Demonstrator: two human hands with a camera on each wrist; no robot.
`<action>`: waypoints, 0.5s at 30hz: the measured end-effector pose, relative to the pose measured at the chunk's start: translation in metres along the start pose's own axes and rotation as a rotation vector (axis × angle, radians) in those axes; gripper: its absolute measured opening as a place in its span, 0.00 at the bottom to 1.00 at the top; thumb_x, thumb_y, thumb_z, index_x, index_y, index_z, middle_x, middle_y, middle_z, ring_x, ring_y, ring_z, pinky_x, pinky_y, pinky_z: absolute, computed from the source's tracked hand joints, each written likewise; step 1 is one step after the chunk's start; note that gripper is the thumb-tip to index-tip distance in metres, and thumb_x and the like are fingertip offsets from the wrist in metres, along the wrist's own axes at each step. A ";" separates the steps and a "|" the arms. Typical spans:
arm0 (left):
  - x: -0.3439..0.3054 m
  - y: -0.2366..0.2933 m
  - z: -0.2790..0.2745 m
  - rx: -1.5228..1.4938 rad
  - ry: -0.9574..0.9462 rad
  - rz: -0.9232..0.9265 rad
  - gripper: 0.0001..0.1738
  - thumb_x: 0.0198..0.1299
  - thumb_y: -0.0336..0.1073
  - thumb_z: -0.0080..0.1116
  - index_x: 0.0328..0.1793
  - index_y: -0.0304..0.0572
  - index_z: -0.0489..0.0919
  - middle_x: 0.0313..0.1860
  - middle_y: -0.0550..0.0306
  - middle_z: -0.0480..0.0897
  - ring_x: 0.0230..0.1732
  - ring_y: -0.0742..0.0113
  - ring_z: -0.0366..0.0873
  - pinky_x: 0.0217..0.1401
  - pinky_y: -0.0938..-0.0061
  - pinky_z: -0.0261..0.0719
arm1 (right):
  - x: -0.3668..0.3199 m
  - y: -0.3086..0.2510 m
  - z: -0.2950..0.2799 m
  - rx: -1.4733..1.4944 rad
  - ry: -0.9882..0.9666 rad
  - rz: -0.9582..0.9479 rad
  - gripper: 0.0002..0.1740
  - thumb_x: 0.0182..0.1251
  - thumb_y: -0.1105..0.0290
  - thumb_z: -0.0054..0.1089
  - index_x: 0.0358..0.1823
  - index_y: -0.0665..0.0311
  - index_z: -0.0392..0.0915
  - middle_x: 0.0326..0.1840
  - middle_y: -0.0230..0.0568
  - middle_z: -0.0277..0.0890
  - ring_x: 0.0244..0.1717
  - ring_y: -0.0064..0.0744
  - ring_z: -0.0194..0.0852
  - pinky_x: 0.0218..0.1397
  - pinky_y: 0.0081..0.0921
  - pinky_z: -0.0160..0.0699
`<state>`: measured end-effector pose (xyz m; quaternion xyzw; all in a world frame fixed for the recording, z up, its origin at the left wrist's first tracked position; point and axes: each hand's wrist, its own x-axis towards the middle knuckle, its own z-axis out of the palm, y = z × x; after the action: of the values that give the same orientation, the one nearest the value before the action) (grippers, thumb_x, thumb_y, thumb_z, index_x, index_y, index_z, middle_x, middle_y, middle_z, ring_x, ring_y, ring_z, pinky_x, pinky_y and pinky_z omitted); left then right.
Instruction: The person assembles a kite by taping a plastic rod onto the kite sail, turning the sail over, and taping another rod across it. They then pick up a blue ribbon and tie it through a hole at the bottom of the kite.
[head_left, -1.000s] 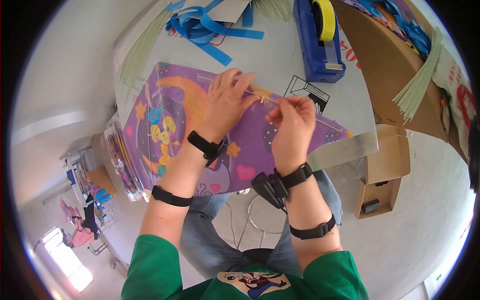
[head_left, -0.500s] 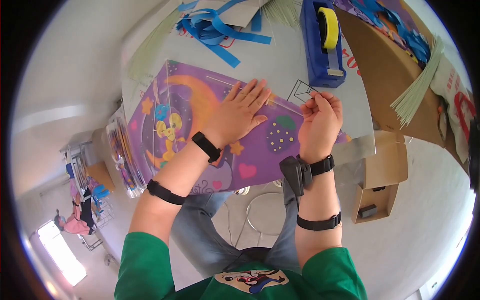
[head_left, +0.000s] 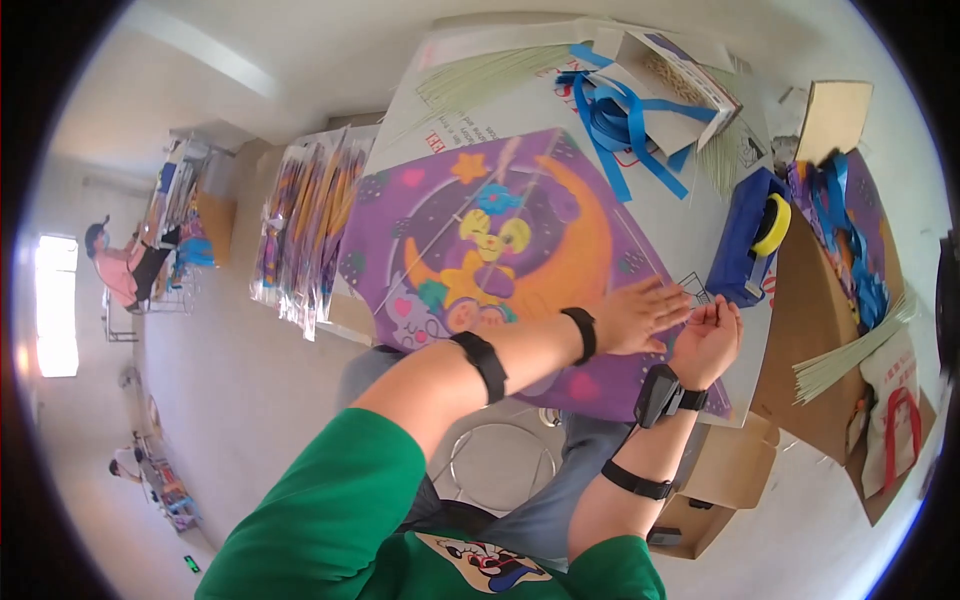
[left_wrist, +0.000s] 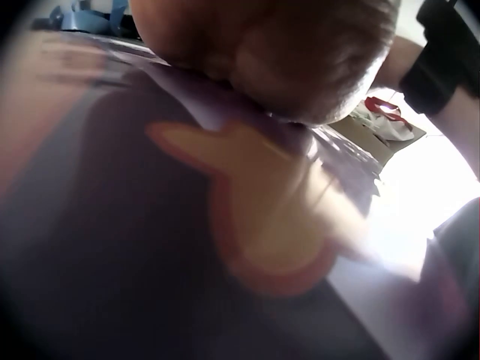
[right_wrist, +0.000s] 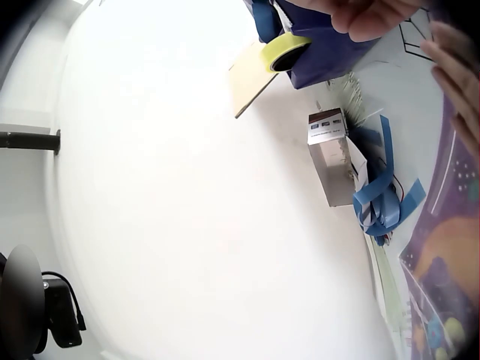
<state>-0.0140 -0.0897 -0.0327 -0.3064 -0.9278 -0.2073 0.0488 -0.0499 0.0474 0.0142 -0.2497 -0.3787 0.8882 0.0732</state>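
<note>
- Left hand (head_left: 640, 315) had slid toward a corner of the kite (head_left: 480, 230), fingers straight, pressing it onto the bench (head_left: 685, 212).
- Right hand (head_left: 708, 340) was curled just beside it; what it held could not be told.

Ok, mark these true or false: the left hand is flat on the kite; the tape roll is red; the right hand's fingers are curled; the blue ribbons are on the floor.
1. The left hand lies flat on the purple kite. True.
2. The tape roll in the blue tape dispenser is red. False: it is yellow.
3. The right hand has curled fingers. True.
4. The blue ribbons are on the floor. False: they lie on the table, beyond the kite.
</note>
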 end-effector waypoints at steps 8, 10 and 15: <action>0.030 0.042 0.017 -0.107 -0.050 0.082 0.29 0.61 0.45 0.54 0.66 0.39 0.74 0.74 0.53 0.66 0.80 0.55 0.53 0.82 0.53 0.44 | 0.015 -0.019 -0.016 -0.008 -0.039 -0.070 0.06 0.70 0.79 0.51 0.47 0.69 0.68 0.40 0.43 0.76 0.31 0.26 0.71 0.35 0.20 0.76; 0.013 0.046 -0.009 -0.186 0.058 -0.029 0.23 0.62 0.39 0.53 0.62 0.39 0.76 0.71 0.50 0.69 0.75 0.55 0.60 0.77 0.52 0.55 | 0.021 -0.017 -0.017 -0.004 -0.080 -0.074 0.06 0.70 0.79 0.51 0.47 0.69 0.69 0.40 0.43 0.77 0.31 0.26 0.72 0.36 0.21 0.76; -0.097 -0.006 -0.098 -0.195 0.302 -0.820 0.10 0.55 0.35 0.59 0.39 0.36 0.77 0.38 0.46 0.78 0.44 0.45 0.77 0.44 0.56 0.74 | 0.010 -0.002 0.002 -0.555 -0.298 -0.076 0.11 0.70 0.77 0.52 0.52 0.68 0.72 0.44 0.47 0.78 0.40 0.36 0.79 0.46 0.29 0.81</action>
<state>0.0574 -0.1875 0.0328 0.1171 -0.9312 -0.3384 0.0684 -0.0599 0.0505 0.0133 -0.1128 -0.6221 0.7745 -0.0210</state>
